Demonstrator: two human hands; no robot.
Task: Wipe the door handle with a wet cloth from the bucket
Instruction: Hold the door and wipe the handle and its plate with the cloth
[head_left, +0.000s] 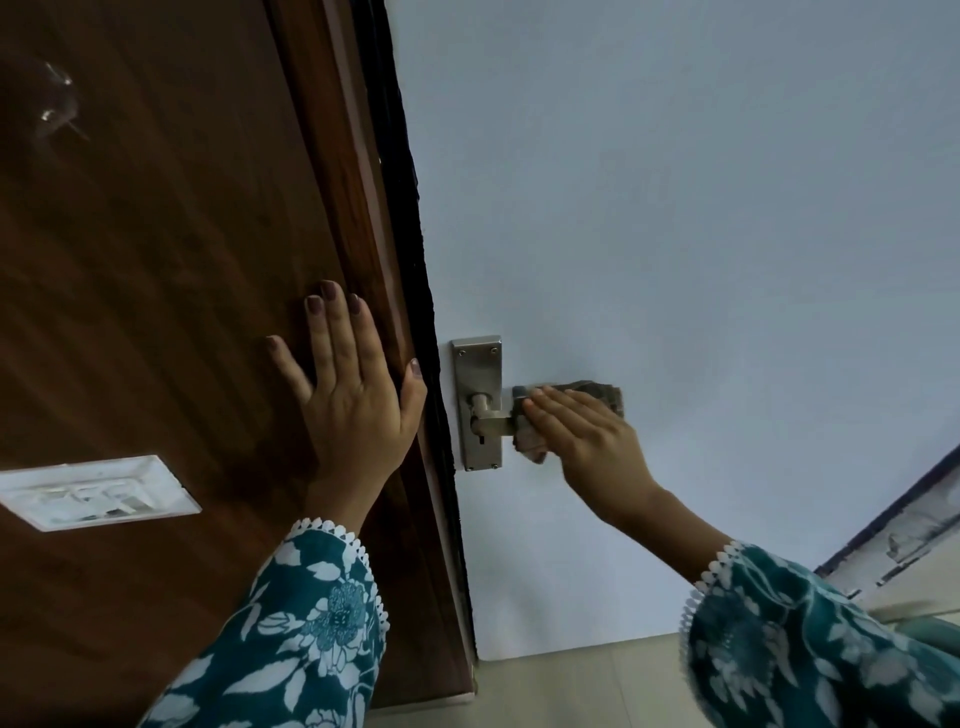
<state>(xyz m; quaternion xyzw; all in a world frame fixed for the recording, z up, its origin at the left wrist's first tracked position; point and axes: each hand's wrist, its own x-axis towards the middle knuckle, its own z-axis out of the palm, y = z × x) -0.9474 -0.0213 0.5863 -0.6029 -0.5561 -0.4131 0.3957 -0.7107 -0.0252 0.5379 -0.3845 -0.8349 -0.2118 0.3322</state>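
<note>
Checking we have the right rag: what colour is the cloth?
Mottled grey-brown cloth, best seen in the head view.

Door handle (496, 422) w/ backplate (478, 402): brushed metal, satin sheen, smooth. Cloth (576, 395): grey fabric, crumpled, matt. Door (675, 208): pale painted face, smooth, matt. Wood panel (156, 260): dark brown, visible grain, semi-gloss. Switch plate (93, 491): white plastic, glossy. Sleeves (291, 634): printed woven fabric, teal/white floral, lace-type trim. Floor (571, 686): beige, smooth.

The door (675, 208) is pale blue-white, the frame (156, 260) dark brown woodgrain, the handle (480, 410) silver, the cloth (597, 395) grey, the switch plate (98, 491) white, and both sleeves (306, 623) teal with white flowers and scalloped trim.
</note>
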